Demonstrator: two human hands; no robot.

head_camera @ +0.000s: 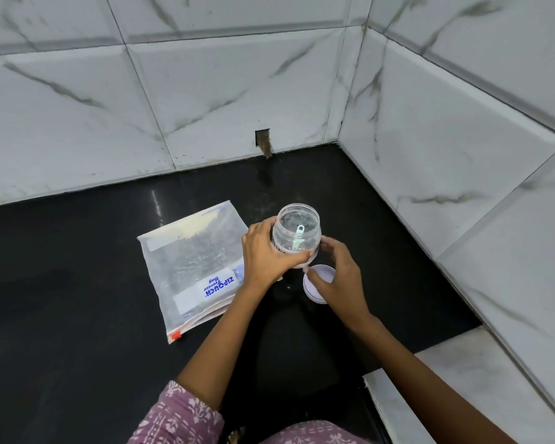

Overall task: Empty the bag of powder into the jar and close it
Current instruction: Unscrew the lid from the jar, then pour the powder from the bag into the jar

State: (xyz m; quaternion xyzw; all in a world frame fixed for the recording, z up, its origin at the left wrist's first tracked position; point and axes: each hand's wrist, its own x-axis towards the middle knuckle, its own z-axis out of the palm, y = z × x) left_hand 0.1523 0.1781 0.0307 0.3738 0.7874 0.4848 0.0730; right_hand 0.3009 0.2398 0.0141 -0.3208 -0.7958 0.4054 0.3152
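A clear plastic jar (297,230) with no lid on stands over the black counter, with a small white scoop inside it. My left hand (265,254) wraps around its left side and grips it. My right hand (337,277) is just right of the jar and holds the pale lilac lid (322,280), which faces up below the jar. A clear zip bag (194,267) with a blue-printed label and an orange slider lies flat on the counter to the left of the jar. Pale powder shows at the bag's far end.
The black counter (77,299) ends at white marble-pattern wall tiles (205,91) behind and on the right (462,155). A white marble ledge (462,395) sits at the lower right. A small dark hole (263,141) is in the back wall.
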